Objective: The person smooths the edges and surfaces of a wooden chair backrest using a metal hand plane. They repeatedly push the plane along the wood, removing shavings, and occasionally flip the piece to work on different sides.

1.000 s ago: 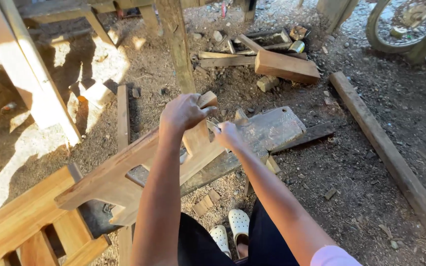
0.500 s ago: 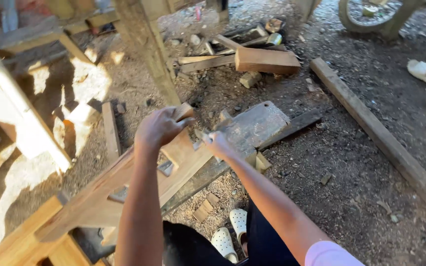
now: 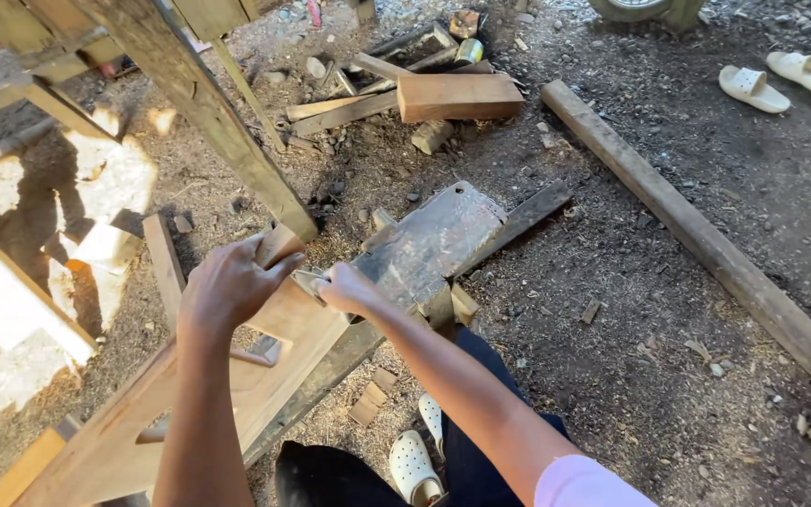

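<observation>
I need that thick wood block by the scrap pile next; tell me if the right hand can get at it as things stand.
Probably not at once. The right hand is closed on a small tool at the wooden frame, and the wood block lies well beyond it, past the grey metal plate. Nothing covers the block, though.

Both arms extend forward, the left hand [image 3: 232,286] curled in a grip, the right hand [image 3: 347,289] closed just beside it.

On the dirt ground, a long wooden beam [image 3: 696,235] lies at the right, two pale sandals [image 3: 779,80] near the top right corner, a thick wood block [image 3: 459,96] at the top.
</observation>
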